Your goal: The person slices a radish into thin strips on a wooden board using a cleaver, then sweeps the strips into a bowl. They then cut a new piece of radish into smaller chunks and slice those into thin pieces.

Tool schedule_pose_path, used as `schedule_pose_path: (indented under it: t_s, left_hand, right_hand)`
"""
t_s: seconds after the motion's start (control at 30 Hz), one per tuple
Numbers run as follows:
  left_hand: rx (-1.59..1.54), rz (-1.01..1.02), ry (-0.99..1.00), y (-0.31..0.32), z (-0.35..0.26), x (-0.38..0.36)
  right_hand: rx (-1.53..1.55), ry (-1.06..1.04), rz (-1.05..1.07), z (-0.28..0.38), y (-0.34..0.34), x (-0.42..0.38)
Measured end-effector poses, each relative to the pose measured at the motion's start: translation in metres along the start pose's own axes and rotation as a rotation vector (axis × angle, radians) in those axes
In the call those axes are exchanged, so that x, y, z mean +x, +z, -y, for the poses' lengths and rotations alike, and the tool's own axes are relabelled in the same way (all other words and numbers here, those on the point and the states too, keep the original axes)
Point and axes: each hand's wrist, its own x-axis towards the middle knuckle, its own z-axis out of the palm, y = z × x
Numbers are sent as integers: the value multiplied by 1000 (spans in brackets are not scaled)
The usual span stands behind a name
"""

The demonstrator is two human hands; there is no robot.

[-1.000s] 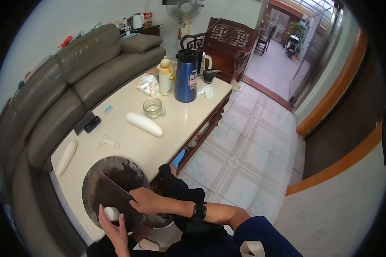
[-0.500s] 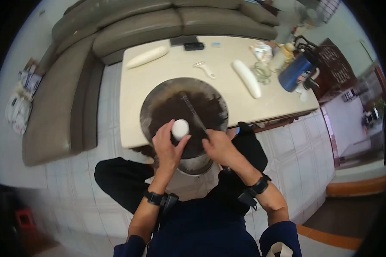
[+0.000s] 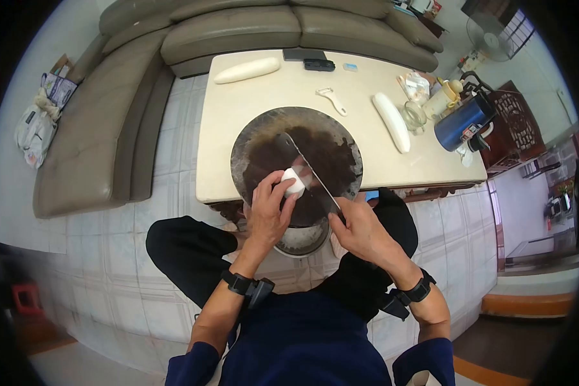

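Note:
A short white radish piece (image 3: 293,184) is gripped in my left hand (image 3: 268,209), its thumb and fingers curled around it above the round dark chopping board (image 3: 254,132). In my right hand (image 3: 368,233) is a knife (image 3: 288,143), held by its handle. The blade slants up and left across the board, right beside the radish piece, and its shiny face mirrors the piece and my fingers. Beyond the board, a whole white radish (image 3: 247,71) lies at the table's far left and another white radish (image 3: 391,122) to the right. Between them rests a white peeler (image 3: 332,101).
The cream table (image 3: 215,138) carries a blue thermos jug (image 3: 460,122), a glass cup (image 3: 413,116), a yellowish bottle (image 3: 441,101) and a black case (image 3: 319,65). A grey-brown sofa (image 3: 109,135) runs along the left and back. My knees flank the board.
My left hand has tilted the radish piece, and its fingers have closed further around it. The knife has come up against the piece, blade turned. The whole view has shifted, moving the table rightward.

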Motion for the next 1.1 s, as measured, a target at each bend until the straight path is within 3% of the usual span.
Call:
schedule_pose_path:
  t_s: [0.53,0.93,1.1]
  left_hand:
    - [11,4,-2,1,0,0]
    - [8,-18,-45,4,-3,0]
    - [-40,-25,-58,7,4,-5]
  right_hand:
    - [10,34,71,4,-4,-4]
    - [-230,103,193,3,6,10]
    - [-172,-14,79,-9,24,42]
